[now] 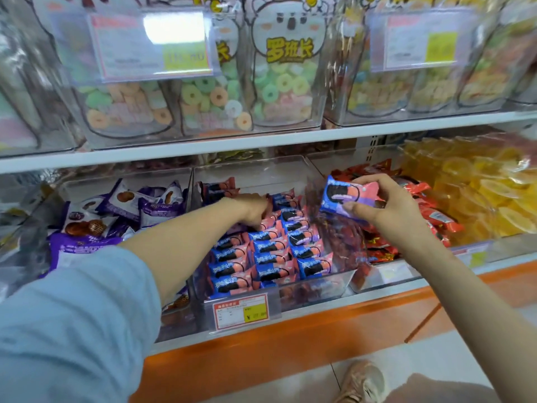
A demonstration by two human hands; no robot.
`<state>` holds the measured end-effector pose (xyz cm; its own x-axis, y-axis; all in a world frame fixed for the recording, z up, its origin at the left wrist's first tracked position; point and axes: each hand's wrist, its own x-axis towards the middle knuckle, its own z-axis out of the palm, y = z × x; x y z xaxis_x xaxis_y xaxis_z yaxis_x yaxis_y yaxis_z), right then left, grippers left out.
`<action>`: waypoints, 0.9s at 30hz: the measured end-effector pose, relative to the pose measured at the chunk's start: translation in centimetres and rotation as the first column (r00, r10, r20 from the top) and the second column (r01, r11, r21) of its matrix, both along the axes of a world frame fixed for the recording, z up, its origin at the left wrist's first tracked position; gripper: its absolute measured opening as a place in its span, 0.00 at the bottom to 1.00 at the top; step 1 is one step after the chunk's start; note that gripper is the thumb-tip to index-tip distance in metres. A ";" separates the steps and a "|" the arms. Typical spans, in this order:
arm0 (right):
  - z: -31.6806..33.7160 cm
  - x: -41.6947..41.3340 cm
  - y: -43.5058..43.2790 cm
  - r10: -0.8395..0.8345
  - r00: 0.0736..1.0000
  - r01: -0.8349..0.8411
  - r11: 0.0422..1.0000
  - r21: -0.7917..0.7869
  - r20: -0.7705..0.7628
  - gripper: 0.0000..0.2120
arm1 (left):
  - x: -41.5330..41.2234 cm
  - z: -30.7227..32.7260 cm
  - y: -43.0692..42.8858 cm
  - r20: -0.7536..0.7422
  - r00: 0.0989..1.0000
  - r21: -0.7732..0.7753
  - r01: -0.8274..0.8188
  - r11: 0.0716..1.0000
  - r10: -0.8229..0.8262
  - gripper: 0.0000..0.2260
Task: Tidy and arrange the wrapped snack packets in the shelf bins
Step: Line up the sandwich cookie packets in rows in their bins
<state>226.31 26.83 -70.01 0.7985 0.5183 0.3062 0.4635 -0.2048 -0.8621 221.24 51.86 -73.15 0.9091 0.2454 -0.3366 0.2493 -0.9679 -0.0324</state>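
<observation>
Likely mid-filling: the right hand (386,209) pinches 1 blue-and-pink wrapped cookie packet (347,196) at 2 o'clock of the clear plastic bin (316,290), while the left hand (255,211), its grip unclear, reaches the rowed packets (279,251); next, slot it in upright.

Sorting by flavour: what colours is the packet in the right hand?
The packet is blue and pink; head view.
</observation>
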 end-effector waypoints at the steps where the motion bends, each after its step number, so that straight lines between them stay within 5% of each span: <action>1: 0.0 -0.1 0.1 -0.007 1.000 0.007 1.000 -0.006 0.012 0.13 | 0.2 -0.2 0.1 0.007 1.000 -0.054 0.024 0.998 -0.024 0.13; 5: -0.1 -0.1 0.3 -0.006 1.000 0.006 1.000 -0.002 0.019 0.13 | 0.8 -0.8 -0.2 0.053 0.993 -0.203 0.113 0.973 -0.105 0.11; 13: 0.0 -0.2 0.2 0.005 1.000 -0.005 1.000 -0.010 0.016 0.12 | 1.7 -2.0 0.4 0.236 0.971 0.006 0.024 1.000 -0.025 0.10; 18: 0.0 -0.2 0.2 0.014 1.000 -0.014 1.000 -0.022 0.024 0.13 | 1.4 -0.7 1.1 0.013 0.992 -0.103 -0.120 0.987 0.122 0.30; 27: 0.0 -0.4 0.3 0.010 1.000 -0.009 0.999 -0.041 0.020 0.13 | 1.3 -0.6 1.2 -0.072 0.993 -0.107 -0.105 0.989 0.097 0.33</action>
